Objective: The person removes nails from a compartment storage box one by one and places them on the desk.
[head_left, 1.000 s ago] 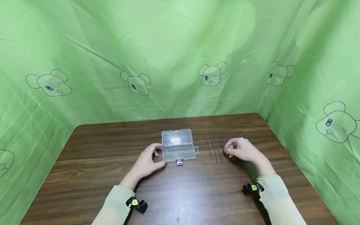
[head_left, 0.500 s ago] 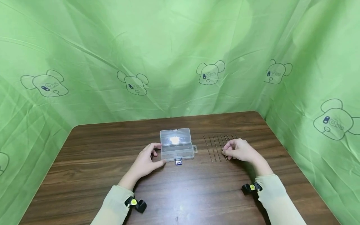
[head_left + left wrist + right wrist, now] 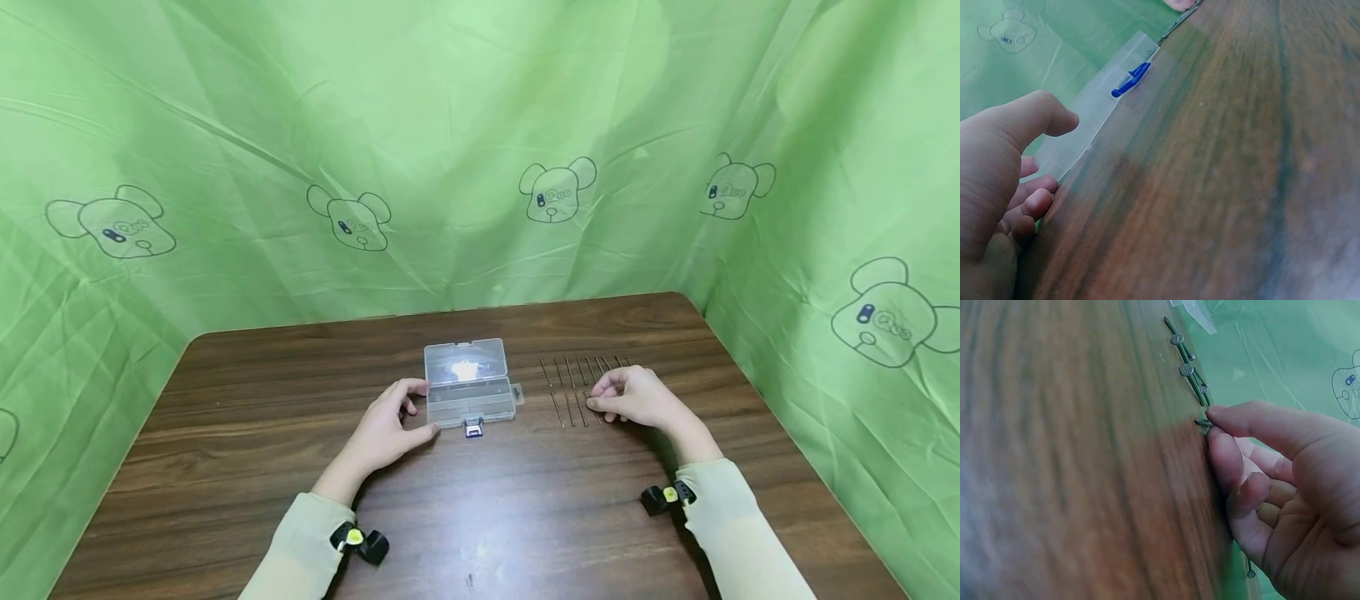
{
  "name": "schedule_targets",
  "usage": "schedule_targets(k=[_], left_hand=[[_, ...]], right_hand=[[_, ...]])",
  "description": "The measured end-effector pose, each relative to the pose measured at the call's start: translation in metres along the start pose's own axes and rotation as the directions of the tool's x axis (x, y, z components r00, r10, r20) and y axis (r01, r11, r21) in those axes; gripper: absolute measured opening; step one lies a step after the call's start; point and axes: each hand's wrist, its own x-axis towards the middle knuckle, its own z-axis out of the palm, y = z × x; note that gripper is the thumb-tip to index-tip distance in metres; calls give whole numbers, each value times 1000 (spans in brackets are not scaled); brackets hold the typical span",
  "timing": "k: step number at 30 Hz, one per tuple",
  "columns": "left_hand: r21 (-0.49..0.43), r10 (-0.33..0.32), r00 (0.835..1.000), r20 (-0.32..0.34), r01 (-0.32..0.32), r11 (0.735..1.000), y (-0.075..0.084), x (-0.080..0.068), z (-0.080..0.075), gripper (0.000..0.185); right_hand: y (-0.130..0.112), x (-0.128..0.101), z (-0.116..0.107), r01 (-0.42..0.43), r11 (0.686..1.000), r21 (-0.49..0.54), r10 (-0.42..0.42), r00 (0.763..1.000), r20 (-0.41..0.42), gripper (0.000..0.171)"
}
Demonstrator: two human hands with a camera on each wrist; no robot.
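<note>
A clear plastic box (image 3: 471, 404) lies on the table with its lid raised and tilted back. My left hand (image 3: 382, 429) rests at the box's left end, thumb near the front corner and fingers touching the side; thumb and fingers are wide apart. To the right of the box, nails (image 3: 570, 408) lie in two rows. Between thumb and forefinger, my right hand (image 3: 630, 396) pinches a nail (image 3: 1202, 423) at the right end of the near row. The fingers hide most of that nail. Other nails (image 3: 1185, 370) lie just past the fingertips in the right wrist view.
The box's blue latch (image 3: 473, 428) hangs down at its front, and a hanging tab (image 3: 517, 394) sticks out on its right side. The brown wooden table (image 3: 480, 517) ends at a green curtain (image 3: 450, 167) with bear drawings.
The head view has shifted slightly. My right hand stays at the near row and has moved a little to the left. The left hand keeps its place at the box.
</note>
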Motion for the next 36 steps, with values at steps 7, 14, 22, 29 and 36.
schedule_targets(k=[7, 14, 22, 29, 36], left_hand=[[-3, -5, 1000, -4, 5, 1000, 0, -1, -2, 65], [2, -10, 1000, -7, 10, 1000, 0, -2, -3, 66], [6, -9, 1000, -1, 10, 1000, 0, -1, -2, 66], [-10, -18, 1000, 17, 18, 1000, 2, 0, -1, 66], [1, -16, 1000, 10, 16, 1000, 1, 0, 0, 66]], right_hand=[[2, 2, -1, 3, 1000, 28, -4, 1000, 19, 23], [-3, 3, -1, 1, 999, 39, -3, 999, 40, 21], [-23, 2, -5, 50, 999, -1, -50, 999, 3, 16], [-53, 7, 4, 187, 982, -5, -187, 982, -33, 18], [-91, 24, 20, 311, 950, 31, -311, 950, -1, 23]])
